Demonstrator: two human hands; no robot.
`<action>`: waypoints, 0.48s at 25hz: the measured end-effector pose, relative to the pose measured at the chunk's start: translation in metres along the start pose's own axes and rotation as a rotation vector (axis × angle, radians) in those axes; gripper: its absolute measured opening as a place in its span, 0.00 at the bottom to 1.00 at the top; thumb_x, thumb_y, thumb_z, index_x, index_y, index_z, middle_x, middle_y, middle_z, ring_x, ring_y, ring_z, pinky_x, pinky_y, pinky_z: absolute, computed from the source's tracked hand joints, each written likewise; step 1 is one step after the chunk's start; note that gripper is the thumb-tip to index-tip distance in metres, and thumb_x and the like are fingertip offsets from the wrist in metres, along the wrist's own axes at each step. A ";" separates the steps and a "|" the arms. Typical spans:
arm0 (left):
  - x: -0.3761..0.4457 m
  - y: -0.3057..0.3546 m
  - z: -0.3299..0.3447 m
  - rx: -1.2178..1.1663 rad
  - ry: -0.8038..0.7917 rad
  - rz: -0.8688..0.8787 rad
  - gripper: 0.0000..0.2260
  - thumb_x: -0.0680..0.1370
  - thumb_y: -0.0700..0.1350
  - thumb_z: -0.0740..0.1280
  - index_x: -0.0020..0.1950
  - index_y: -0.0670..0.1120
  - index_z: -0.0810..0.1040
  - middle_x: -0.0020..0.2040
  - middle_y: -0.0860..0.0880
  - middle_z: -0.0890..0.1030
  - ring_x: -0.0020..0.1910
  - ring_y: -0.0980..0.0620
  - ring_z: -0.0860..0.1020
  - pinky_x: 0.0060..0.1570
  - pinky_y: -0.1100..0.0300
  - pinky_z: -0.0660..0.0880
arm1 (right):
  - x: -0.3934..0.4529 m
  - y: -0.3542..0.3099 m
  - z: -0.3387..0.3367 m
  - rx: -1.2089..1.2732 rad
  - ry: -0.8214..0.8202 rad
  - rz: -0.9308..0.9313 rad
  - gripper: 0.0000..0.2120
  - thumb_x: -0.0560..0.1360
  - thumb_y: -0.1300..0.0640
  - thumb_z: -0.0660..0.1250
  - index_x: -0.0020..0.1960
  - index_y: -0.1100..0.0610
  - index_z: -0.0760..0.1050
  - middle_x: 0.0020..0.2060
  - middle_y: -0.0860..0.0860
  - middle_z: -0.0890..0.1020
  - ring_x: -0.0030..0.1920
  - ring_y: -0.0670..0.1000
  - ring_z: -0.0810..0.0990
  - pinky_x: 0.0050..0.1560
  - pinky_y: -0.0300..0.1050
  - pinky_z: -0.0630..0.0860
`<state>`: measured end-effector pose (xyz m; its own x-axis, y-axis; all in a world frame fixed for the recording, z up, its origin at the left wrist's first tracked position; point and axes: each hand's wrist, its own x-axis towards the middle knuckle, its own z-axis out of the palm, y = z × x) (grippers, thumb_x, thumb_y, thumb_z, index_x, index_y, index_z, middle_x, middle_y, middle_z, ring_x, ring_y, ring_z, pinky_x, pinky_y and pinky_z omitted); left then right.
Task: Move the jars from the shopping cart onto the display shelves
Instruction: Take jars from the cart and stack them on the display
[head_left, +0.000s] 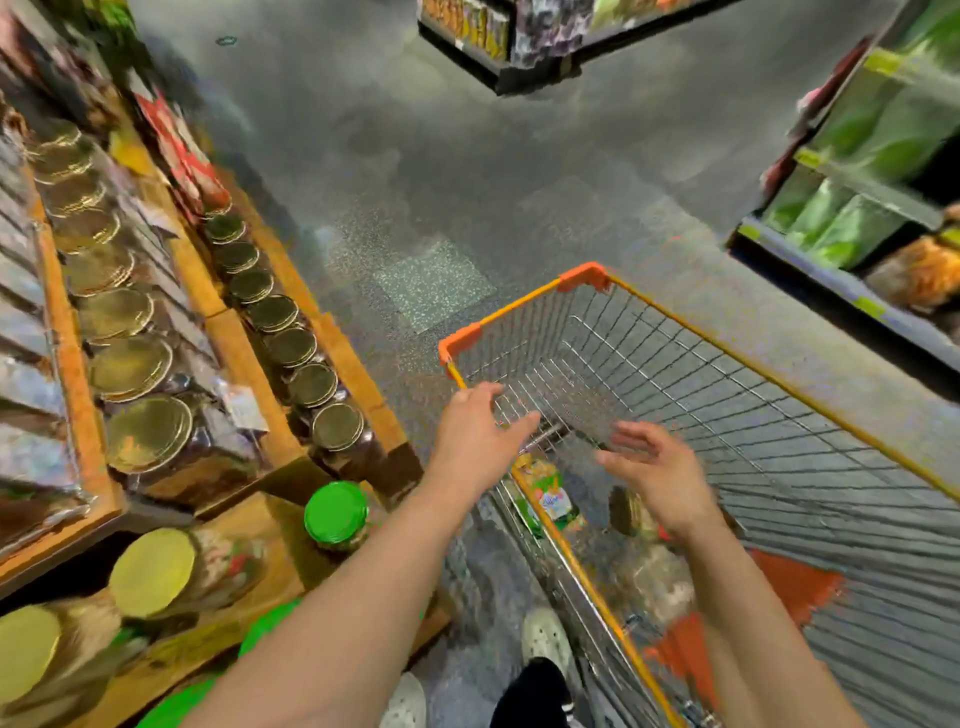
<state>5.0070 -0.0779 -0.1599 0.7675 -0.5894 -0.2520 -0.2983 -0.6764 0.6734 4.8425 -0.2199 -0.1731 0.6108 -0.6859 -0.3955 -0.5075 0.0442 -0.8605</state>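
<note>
Two empty hands, left (475, 434) and right (657, 473), over one cart (675, 332).

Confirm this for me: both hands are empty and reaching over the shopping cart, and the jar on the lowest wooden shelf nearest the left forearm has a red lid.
One detail is wrong. The head view shows the left hand and right hand empty over the shopping cart, but the jar on the lowest wooden shelf has a green lid, not a red one.

Gold-lidded jar (628, 512) lying in wire shopping cart (727, 374); gold-lidded jars (280, 312) lined on wooden display shelves (343, 358).
</note>
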 end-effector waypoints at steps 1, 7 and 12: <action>0.011 0.010 0.018 0.033 -0.040 -0.010 0.29 0.74 0.59 0.71 0.69 0.45 0.73 0.64 0.43 0.77 0.63 0.46 0.75 0.63 0.56 0.70 | 0.012 0.018 -0.006 -0.032 -0.020 0.036 0.21 0.67 0.59 0.79 0.59 0.52 0.78 0.54 0.51 0.83 0.49 0.43 0.82 0.58 0.46 0.78; 0.097 0.038 0.135 0.369 -0.313 -0.195 0.27 0.75 0.61 0.69 0.64 0.42 0.76 0.62 0.40 0.79 0.61 0.41 0.77 0.58 0.53 0.74 | 0.087 0.116 -0.031 -0.144 -0.186 0.228 0.25 0.67 0.57 0.79 0.62 0.56 0.77 0.55 0.54 0.82 0.52 0.49 0.81 0.60 0.47 0.75; 0.148 -0.008 0.200 0.605 -0.547 -0.348 0.22 0.83 0.55 0.58 0.68 0.41 0.74 0.69 0.42 0.74 0.68 0.42 0.72 0.65 0.52 0.70 | 0.138 0.181 -0.025 -0.292 -0.311 0.334 0.26 0.72 0.54 0.75 0.68 0.57 0.74 0.60 0.56 0.80 0.56 0.52 0.79 0.44 0.25 0.71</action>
<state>5.0096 -0.2478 -0.3414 0.5380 -0.3301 -0.7756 -0.4660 -0.8832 0.0526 4.8200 -0.3248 -0.3758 0.5164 -0.4193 -0.7467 -0.8253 -0.0111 -0.5645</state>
